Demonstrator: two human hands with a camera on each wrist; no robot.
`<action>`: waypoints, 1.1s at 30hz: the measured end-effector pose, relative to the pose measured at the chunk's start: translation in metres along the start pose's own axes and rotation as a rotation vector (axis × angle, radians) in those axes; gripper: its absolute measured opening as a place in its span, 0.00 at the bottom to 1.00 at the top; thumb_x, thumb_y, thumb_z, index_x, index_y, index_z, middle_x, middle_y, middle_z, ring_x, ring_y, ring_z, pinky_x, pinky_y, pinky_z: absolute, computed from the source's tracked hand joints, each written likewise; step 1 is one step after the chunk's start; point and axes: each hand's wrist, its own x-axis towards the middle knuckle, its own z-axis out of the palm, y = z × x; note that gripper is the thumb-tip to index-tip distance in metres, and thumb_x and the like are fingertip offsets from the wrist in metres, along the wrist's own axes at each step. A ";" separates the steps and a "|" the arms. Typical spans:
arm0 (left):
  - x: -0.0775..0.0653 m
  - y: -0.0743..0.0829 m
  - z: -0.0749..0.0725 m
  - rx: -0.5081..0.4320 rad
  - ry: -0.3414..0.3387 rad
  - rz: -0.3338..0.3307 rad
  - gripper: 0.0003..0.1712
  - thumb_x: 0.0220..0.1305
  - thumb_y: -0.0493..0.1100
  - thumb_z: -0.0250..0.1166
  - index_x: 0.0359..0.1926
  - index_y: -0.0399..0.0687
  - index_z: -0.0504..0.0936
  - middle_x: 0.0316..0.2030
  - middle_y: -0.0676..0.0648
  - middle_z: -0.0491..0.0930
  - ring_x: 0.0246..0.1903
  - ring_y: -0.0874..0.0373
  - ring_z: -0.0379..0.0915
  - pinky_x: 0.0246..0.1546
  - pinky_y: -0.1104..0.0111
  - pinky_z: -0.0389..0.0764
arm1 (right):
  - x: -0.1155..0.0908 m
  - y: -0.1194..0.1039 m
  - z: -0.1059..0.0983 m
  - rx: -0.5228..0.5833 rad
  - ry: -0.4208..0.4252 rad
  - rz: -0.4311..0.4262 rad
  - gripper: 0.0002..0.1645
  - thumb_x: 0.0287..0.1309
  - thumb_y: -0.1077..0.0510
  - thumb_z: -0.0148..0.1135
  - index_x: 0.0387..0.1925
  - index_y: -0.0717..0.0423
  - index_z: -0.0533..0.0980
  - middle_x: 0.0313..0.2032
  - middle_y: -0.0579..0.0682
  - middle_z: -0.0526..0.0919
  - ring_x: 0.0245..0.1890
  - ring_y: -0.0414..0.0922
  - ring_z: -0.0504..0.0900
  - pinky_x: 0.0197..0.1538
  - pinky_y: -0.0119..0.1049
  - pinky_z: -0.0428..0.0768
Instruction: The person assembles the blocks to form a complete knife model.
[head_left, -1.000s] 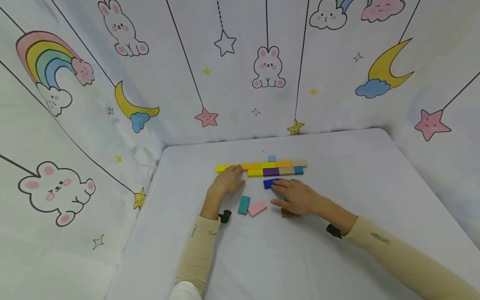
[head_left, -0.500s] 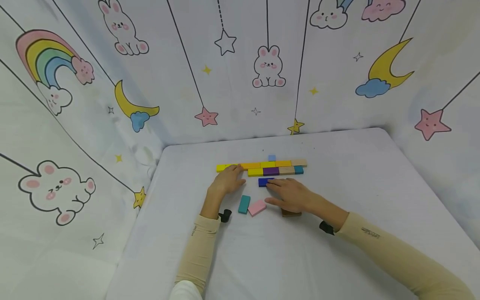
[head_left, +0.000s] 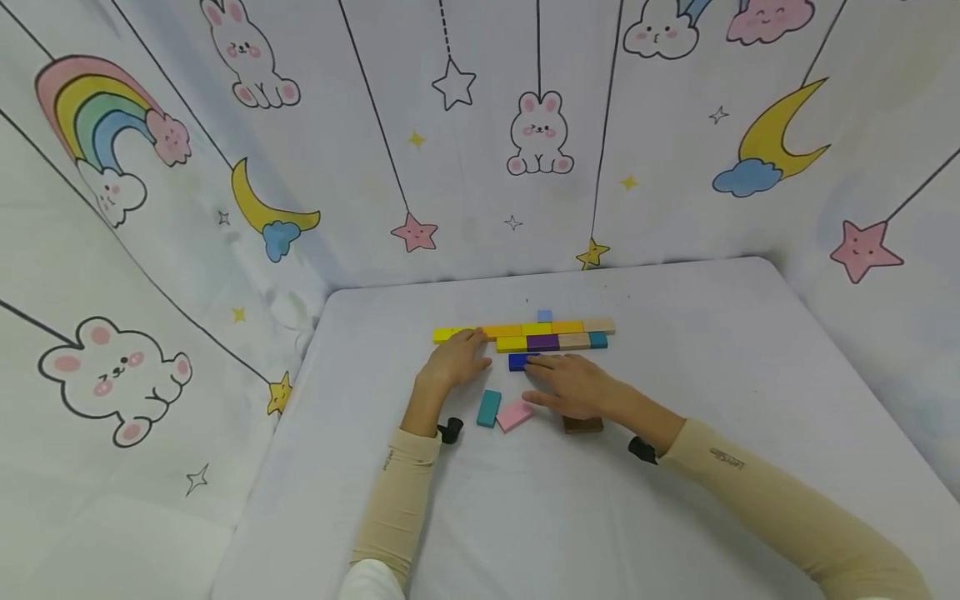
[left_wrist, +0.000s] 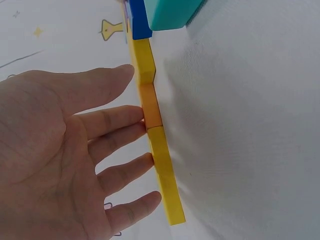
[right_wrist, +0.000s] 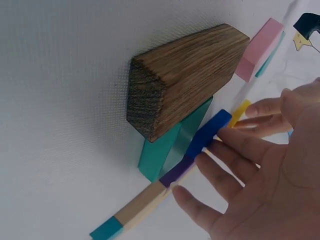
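Observation:
Two rows of coloured wooden blocks lie across the white table. My left hand (head_left: 452, 360) has its fingers extended; the fingertips touch the left part of the far row, at a yellow block (left_wrist: 167, 175) and an orange block (left_wrist: 153, 106). In front of the near row lies a blue block (head_left: 518, 362). Its right end is covered by the fingertips of my right hand (head_left: 573, 386), whose fingers are spread and fairly straight. The right wrist view shows these fingers against the side of the blue block, with a green block (right_wrist: 154, 157) and a brown block (right_wrist: 195, 75) nearby.
A teal block (head_left: 489, 408) and a pink block (head_left: 514, 414) lie loose between the hands. The near row includes a purple block (head_left: 543, 342). Behind the far row sits a small light-blue block (head_left: 544, 316). A patterned cloth (head_left: 480, 183) hangs behind the table.
The blue block has slid left along the front of the near row, my right hand moving left with it. My left hand has stayed in place.

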 end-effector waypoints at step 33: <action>0.002 0.000 -0.002 0.026 -0.015 -0.023 0.35 0.78 0.55 0.60 0.79 0.50 0.66 0.79 0.46 0.60 0.77 0.46 0.58 0.80 0.48 0.52 | 0.015 -0.013 -0.001 0.046 -0.033 0.043 0.45 0.74 0.30 0.51 0.78 0.53 0.64 0.78 0.55 0.64 0.78 0.56 0.60 0.78 0.62 0.58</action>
